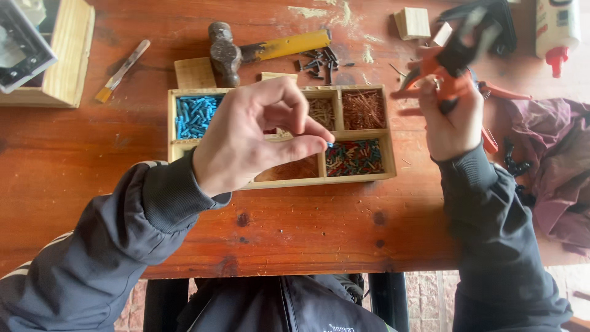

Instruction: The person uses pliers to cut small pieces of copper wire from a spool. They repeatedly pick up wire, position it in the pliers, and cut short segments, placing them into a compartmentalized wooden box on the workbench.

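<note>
Left hand [258, 135] hovers over the compartment tray [375, 177], thumb and forefinger pinched on a tiny blue piece [330, 145]; right hand [452, 120], at the tray's right, closed around orange pliers [445, 71]; hammer [258, 50] lies farther off on the surface [74, 154].

The left hand [258, 138] covers the middle cells of the tray [369, 178], and what its fingertips [319, 144] pinch is too small to tell beyond a blue speck. The orange tool [452, 77] in the right hand [452, 123] is motion-blurred, so its jaws cannot be made out. Up and right of that grip, the bottle [556, 31] is cut by the top edge.
</note>
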